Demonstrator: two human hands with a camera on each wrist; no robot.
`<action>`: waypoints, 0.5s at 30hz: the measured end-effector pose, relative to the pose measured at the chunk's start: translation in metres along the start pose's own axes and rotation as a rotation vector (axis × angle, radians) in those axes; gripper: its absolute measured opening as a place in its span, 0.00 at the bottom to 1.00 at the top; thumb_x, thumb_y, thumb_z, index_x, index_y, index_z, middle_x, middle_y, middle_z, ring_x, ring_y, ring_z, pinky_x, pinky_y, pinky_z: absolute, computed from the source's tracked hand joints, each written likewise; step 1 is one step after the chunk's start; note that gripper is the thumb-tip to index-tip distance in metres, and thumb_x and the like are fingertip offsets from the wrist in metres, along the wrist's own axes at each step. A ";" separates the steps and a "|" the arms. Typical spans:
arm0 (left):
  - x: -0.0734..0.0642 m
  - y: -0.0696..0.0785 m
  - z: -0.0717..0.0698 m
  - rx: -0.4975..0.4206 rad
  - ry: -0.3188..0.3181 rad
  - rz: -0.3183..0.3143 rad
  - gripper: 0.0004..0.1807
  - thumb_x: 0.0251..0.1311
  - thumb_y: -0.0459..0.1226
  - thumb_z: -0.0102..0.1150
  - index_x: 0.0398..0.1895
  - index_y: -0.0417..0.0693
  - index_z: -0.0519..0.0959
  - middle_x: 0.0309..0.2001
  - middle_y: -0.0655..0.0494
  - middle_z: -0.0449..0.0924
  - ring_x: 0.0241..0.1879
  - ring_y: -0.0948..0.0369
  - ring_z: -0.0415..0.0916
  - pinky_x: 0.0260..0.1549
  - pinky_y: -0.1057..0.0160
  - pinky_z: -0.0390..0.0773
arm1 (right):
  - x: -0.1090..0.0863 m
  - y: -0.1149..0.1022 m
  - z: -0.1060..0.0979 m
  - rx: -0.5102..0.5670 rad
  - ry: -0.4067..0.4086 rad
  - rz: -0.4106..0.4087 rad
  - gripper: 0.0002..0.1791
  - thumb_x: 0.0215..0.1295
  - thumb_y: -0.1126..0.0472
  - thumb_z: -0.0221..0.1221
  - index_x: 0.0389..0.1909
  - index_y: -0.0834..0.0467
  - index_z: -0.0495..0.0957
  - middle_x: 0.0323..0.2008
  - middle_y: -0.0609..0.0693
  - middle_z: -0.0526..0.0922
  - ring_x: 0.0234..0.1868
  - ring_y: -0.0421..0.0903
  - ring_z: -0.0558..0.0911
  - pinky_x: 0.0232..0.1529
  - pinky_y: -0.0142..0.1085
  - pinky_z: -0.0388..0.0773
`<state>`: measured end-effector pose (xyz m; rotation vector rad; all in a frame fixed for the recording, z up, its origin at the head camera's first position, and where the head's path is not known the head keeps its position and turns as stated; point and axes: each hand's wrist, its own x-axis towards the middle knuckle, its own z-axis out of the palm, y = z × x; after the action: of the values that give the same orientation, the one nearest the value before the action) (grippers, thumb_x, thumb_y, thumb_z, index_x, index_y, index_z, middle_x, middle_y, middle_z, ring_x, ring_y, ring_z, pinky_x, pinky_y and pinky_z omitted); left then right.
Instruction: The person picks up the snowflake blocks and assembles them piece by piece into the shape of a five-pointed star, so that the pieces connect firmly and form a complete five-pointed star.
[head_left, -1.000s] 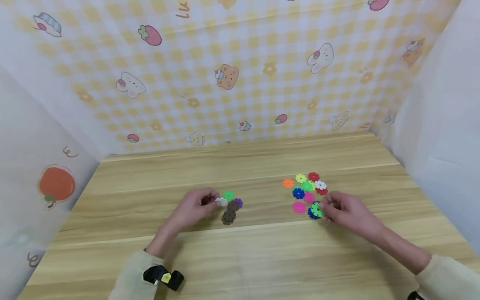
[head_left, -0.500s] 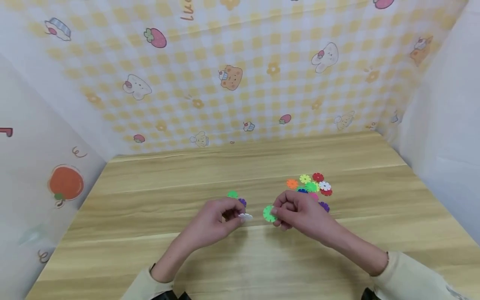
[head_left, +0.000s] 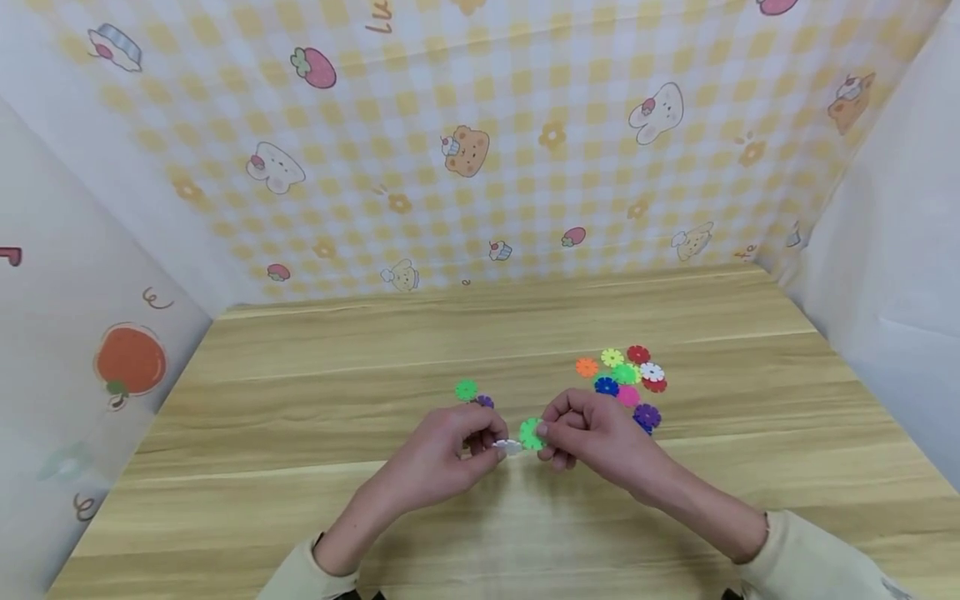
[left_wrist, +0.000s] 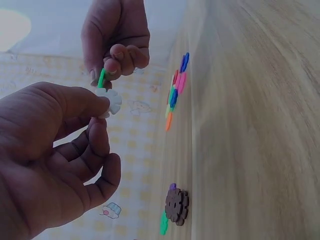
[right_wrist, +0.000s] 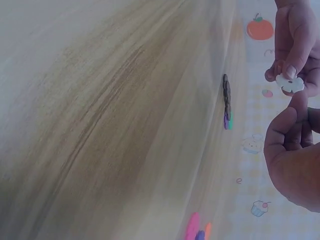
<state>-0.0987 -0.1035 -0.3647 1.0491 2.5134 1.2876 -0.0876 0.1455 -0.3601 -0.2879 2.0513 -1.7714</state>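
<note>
My left hand (head_left: pixel 453 454) pinches a white notched plastic disc (left_wrist: pixel 114 101) between thumb and forefinger, held nearly flat above the table. In my right hand (head_left: pixel 600 433) a green notched disc (head_left: pixel 531 434) is pinched upright by its edge. The two discs meet edge to edge between the hands in the head view, and in the left wrist view the green one stands right behind the white one. The right wrist view shows the white disc (right_wrist: pixel 290 84) at the right fingertips, with the green disc hidden there.
A loose group of discs lies to the right, among them an orange disc (head_left: pixel 587 367), a purple disc (head_left: pixel 647 416) and a pink disc (head_left: pixel 628 396). Behind my left hand lie another green disc (head_left: pixel 467 389) and brown discs (left_wrist: pixel 176 206). A checked cloth (head_left: pixel 360 167) backs the wooden table (head_left: pixel 337 350).
Both hands have lifted discs from the two groups and come together at the middle. Over the last half second the gap between the white and green discs has closed.
</note>
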 end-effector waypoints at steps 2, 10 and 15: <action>0.000 0.002 0.001 0.010 0.005 0.001 0.06 0.63 0.28 0.64 0.35 0.48 0.81 0.33 0.63 0.77 0.34 0.68 0.73 0.35 0.66 0.81 | 0.000 0.000 0.001 0.004 0.007 -0.001 0.13 0.72 0.62 0.62 0.45 0.70 0.74 0.31 0.59 0.87 0.35 0.53 0.87 0.39 0.38 0.87; 0.002 0.004 0.010 0.026 0.071 0.053 0.07 0.61 0.27 0.66 0.33 0.48 0.82 0.32 0.62 0.81 0.33 0.70 0.73 0.34 0.69 0.80 | 0.000 0.004 0.004 0.030 0.017 0.013 0.14 0.72 0.62 0.62 0.46 0.70 0.74 0.32 0.59 0.87 0.35 0.53 0.87 0.39 0.38 0.87; 0.002 0.003 0.016 0.030 0.154 0.083 0.06 0.61 0.27 0.66 0.33 0.47 0.83 0.31 0.59 0.83 0.32 0.70 0.77 0.31 0.72 0.81 | 0.000 0.005 0.004 0.080 0.046 0.032 0.14 0.73 0.62 0.61 0.47 0.71 0.72 0.33 0.58 0.87 0.35 0.52 0.87 0.41 0.40 0.87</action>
<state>-0.0924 -0.0901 -0.3726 1.1122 2.6335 1.4088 -0.0857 0.1427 -0.3653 -0.1921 1.9984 -1.8520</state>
